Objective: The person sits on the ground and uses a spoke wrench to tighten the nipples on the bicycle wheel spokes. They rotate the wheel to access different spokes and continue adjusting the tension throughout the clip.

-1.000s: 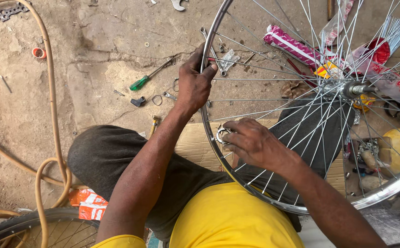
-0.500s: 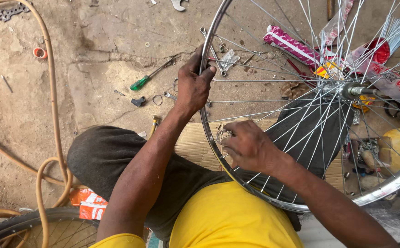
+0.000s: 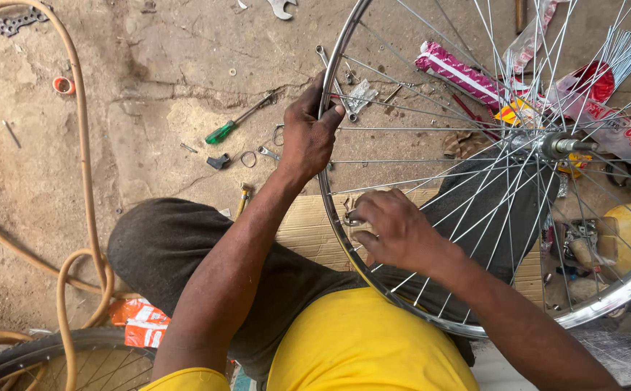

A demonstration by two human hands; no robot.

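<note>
- Two bare hands work a shiny metal wheel rim (image 3: 333, 87) strung with thin spokes, propped over the lap.
- Left hand (image 3: 308, 137) wraps its fingers around the rim's edge.
- Right hand (image 3: 395, 232) pinches something small at the rim; fingers hide it.
- Rim's right side is cut off.
- Green-handled screwdriver (image 3: 237, 122) lies on cracked concrete floor (image 3: 149, 72).

Cracked, dusty concrete floor (image 3: 149, 65), daylit

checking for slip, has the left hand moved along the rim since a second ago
No. The left hand grips the wheel rim at the same spot, level with the green-handled screwdriver on the floor.
</note>
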